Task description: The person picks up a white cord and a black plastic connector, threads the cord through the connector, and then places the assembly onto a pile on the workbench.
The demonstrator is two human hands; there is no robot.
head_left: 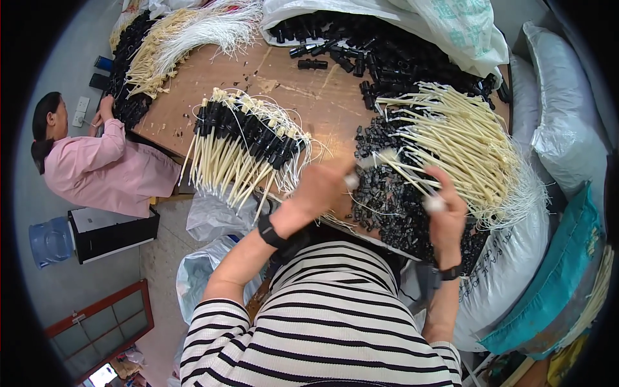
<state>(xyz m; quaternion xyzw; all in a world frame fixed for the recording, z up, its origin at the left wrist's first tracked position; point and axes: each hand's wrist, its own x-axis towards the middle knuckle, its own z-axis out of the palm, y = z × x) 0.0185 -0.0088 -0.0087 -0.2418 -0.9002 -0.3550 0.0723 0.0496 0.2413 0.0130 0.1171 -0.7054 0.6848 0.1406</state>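
Note:
My left hand (320, 188) is smeared by motion over the table's near edge, left of a pile of small black plastic pieces (387, 206). A white cover shows on one fingertip; whether it holds anything I cannot make out. Over the right side of that pile, my right hand (447, 216) pinches a cream-sleeved wire (407, 174) between thumb and index finger, with white covering the thumb tip. Beyond it lies a large bundle of cream-sleeved wires (458, 142) with white ends. Left of my hands rests a row of cream-sleeved wires fitted with black connectors (248, 132).
An open white sack (451, 29) spills black cylindrical connectors (380, 58) onto the brown table (219, 68). White wires (209, 29) lie at the far left. Stuffed sacks (567, 97) line the right side. A person in pink (106, 151) works at the table's left end.

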